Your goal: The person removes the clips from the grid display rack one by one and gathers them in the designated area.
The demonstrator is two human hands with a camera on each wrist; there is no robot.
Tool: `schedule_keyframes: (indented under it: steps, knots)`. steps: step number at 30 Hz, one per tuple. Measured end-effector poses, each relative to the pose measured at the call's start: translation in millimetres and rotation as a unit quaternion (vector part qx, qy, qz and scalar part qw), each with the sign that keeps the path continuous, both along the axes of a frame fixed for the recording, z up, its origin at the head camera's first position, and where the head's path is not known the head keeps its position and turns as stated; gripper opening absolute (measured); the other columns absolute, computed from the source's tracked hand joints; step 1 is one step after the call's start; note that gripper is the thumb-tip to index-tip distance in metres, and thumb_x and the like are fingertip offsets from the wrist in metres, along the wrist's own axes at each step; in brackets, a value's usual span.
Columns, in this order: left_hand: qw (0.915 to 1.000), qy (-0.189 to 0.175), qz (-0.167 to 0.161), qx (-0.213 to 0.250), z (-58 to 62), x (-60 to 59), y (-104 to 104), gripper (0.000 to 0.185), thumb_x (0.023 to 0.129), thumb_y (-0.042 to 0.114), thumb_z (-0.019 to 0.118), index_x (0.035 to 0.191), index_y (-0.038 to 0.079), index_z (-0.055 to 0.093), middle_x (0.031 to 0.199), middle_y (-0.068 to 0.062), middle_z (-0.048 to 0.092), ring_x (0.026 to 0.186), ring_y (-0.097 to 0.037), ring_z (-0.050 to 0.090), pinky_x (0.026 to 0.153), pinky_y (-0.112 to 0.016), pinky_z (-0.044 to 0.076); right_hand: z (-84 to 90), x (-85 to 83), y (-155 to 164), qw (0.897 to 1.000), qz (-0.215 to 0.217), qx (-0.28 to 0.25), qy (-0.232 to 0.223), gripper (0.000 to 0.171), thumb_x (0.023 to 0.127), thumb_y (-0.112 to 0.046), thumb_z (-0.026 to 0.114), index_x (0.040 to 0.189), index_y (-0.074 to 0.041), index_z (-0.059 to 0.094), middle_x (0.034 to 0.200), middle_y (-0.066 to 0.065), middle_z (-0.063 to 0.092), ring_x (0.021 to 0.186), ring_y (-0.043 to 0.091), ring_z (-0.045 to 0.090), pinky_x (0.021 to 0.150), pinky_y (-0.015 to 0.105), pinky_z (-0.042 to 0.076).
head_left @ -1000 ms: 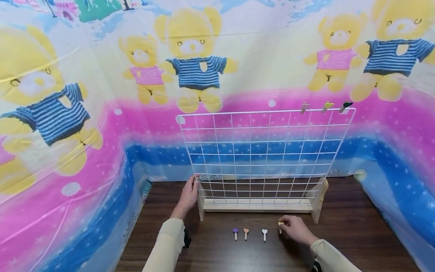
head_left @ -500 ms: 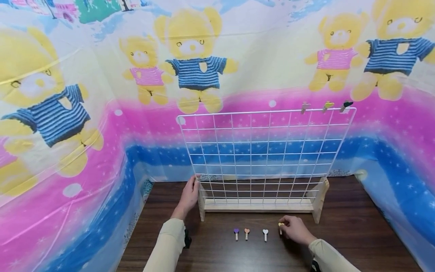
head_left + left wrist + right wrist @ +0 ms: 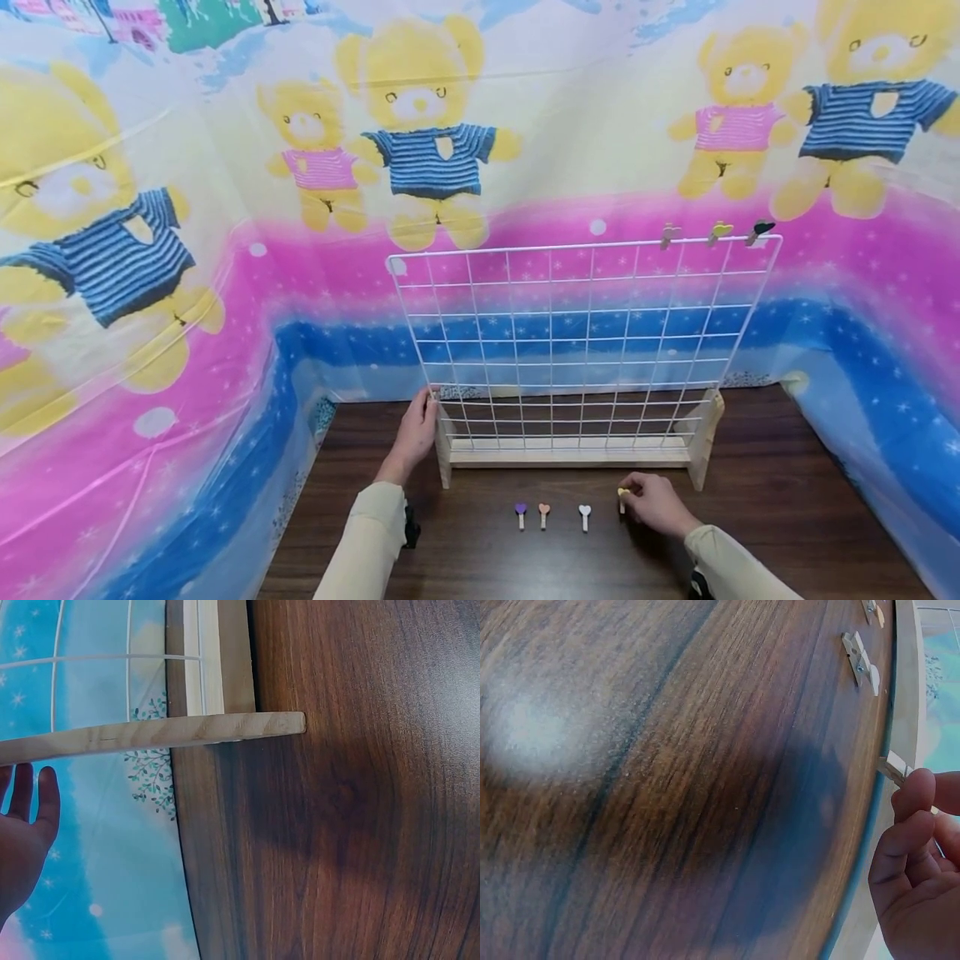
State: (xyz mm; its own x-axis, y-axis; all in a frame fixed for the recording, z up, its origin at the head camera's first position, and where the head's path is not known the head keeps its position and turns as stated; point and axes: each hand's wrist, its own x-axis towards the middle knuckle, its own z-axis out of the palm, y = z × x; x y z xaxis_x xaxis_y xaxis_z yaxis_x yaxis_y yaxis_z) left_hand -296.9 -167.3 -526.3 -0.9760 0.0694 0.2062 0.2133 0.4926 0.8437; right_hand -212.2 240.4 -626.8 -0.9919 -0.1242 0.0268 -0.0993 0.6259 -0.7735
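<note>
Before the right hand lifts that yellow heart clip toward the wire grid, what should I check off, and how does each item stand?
1. Right hand pinches the yellow clip: ok.
2. Left hand touches the grid's wooden stand at its left end: ok.
3. Wire grid stands upright: ok.
4. Top wire has free room left of the three hung clips: ok.
5. Purple clip, orange clip and white clip lie apart from the hand: ok.
6. Clip's jaws open: cannot tell.

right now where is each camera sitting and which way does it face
Head: worn high, looking forward and down at the wire grid; both sleeves, left hand and right hand show.
Left wrist: low, facing the wooden stand; that hand's fingers show.
Right wrist: skims the table; fingers pinch the yellow clip.
Shared: table, stand.
</note>
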Motion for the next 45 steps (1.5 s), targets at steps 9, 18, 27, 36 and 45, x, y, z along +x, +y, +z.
schedule_keyframes:
  steps: [9,18,27,36,45]
  knots:
    - [1.0000,0.002,-0.001,0.001,-0.4,-0.3,0,0.036,0.104,0.016,0.035,0.138,0.007,0.043,0.125,-0.018,0.049,0.107,-0.030,0.048,0.086,-0.048,0.038,-4.0,3.1,1,1.000,-0.005,-0.007,-0.011,0.008,0.082,0.002,0.064,0.090,0.001,0.066,0.066,0.000,0.059,0.046,0.013,0.053,0.044,0.027,0.043]
    - [1.0000,0.001,0.002,0.001,0.6,0.4,0,0.035,0.104,0.016,0.036,0.137,0.008,0.043,0.127,-0.017,0.049,0.110,-0.029,0.047,0.089,-0.048,0.038,-11.5,3.2,0,1.000,-0.008,-0.002,-0.021,0.006,0.082,0.001,0.064,0.087,-0.002,0.066,0.063,-0.001,0.058,0.045,0.014,0.051,0.043,0.027,0.042]
    - [1.0000,0.004,0.004,-0.003,2.2,1.0,1,0.036,0.104,0.016,0.035,0.138,0.007,0.043,0.127,-0.017,0.049,0.110,-0.029,0.048,0.088,-0.048,0.038,-18.4,4.1,-2,1.000,0.004,0.003,-0.018,0.007,0.083,-0.001,0.064,0.090,-0.001,0.068,0.064,-0.001,0.059,0.044,0.013,0.051,0.043,0.026,0.042]
    - [1.0000,0.001,0.007,0.002,2.3,1.6,2,0.035,0.104,0.015,0.036,0.138,0.008,0.043,0.128,-0.019,0.049,0.110,-0.029,0.048,0.088,-0.048,0.039,-23.1,1.1,-3,0.999,0.027,0.008,-0.016,0.007,0.085,-0.002,0.064,0.091,-0.002,0.067,0.065,-0.001,0.058,0.044,0.013,0.051,0.044,0.026,0.042]
    - [1.0000,0.000,0.005,0.006,-0.1,0.0,1,0.036,0.104,0.016,0.035,0.139,0.008,0.042,0.126,-0.020,0.049,0.103,-0.029,0.048,0.083,-0.046,0.038,-23.4,0.5,-4,0.999,0.036,0.029,-0.019,0.006,0.085,-0.001,0.064,0.089,-0.003,0.068,0.065,-0.002,0.055,0.047,0.013,0.052,0.045,0.026,0.043]
